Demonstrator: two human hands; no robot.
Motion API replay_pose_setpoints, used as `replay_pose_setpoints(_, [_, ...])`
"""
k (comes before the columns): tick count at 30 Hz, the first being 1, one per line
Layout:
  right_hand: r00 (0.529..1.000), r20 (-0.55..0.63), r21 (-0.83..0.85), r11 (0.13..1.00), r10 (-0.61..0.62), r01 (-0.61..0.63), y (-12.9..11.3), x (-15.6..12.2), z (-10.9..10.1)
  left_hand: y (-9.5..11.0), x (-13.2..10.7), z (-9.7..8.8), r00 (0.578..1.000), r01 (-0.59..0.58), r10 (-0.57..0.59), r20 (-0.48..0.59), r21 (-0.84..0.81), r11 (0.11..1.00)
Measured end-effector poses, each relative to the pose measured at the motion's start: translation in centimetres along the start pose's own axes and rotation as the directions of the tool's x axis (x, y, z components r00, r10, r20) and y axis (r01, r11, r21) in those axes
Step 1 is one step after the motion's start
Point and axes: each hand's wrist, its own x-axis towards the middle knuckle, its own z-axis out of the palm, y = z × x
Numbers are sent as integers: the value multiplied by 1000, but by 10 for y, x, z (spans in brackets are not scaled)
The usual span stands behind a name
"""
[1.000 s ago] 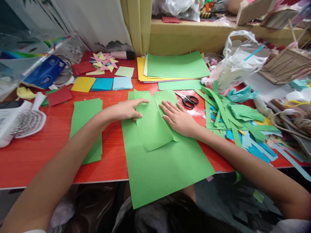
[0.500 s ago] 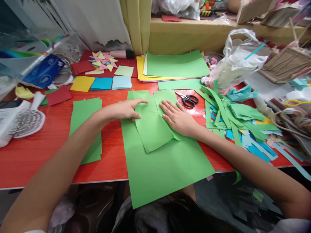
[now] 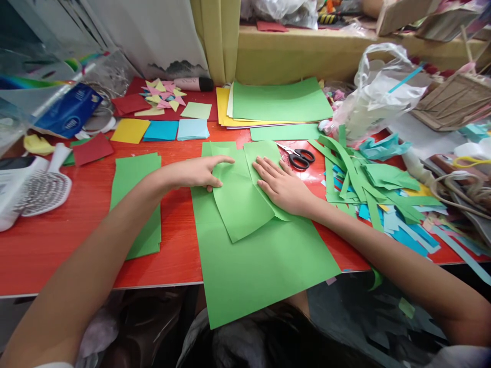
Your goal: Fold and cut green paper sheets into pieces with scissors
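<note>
A small green paper piece (image 3: 240, 199) lies tilted on a large green sheet (image 3: 261, 260) that overhangs the front edge of the red table (image 3: 57, 245). My left hand (image 3: 197, 173) rests on the small piece's left edge, forefinger stretched out, thumb tucked against the paper. My right hand (image 3: 282, 185) lies flat with fingers spread on a second green piece (image 3: 263, 153) that overlaps the first. Neither hand grips anything.
Black-handled scissors (image 3: 301, 157) lie just right of my right hand. Green strips and blue scraps (image 3: 368, 189) pile at the right. A green stack (image 3: 138, 199) sits at the left, coloured squares (image 3: 161, 130) and a sheet stack (image 3: 276, 102) behind, a hairbrush (image 3: 42, 189) far left.
</note>
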Motion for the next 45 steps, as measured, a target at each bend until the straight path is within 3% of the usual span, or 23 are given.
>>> replay_pose_setpoints(18, [1000, -8, 16, 1000, -6, 7, 2, 0, 2, 7, -6, -2, 999, 53, -53, -3, 7, 999])
replay_pose_setpoints(22, [998, -68, 51, 999, 13, -9, 1, -1, -1, 12, -6, -1, 982, 79, -76, -175, 13, 997])
replay_pose_setpoints(26, [974, -228, 45, 999, 19, -9, -6, -5, -10, 9, -4, -2, 895, 55, -46, -443, 7, 998])
replay_pose_setpoints(29, [984, -178, 40, 998, -33, 41, -11, -7, -13, 2, -3, -5, 856, 20, -29, -516, -23, 1000])
replay_pose_setpoints(32, [996, -78, 62, 997, -39, 44, -12, -7, -10, -2, -3, -9, 902, 18, -20, -431, -9, 1000])
replay_pose_setpoints(36, [999, -32, 70, 997, -13, 15, -12, -6, -6, 4, -5, -10, 987, 35, -34, -158, 7, 999])
replay_pose_setpoints(39, [1000, -17, 47, 999, -10, 11, -13, -6, -6, 8, -6, -9, 999, 46, -47, -22, -14, 999])
replay_pose_setpoints(45, [1000, -13, 4, 1000, -3, 4, -13, -6, -5, -1, -1, -7, 995, 74, -68, 76, -80, 994])
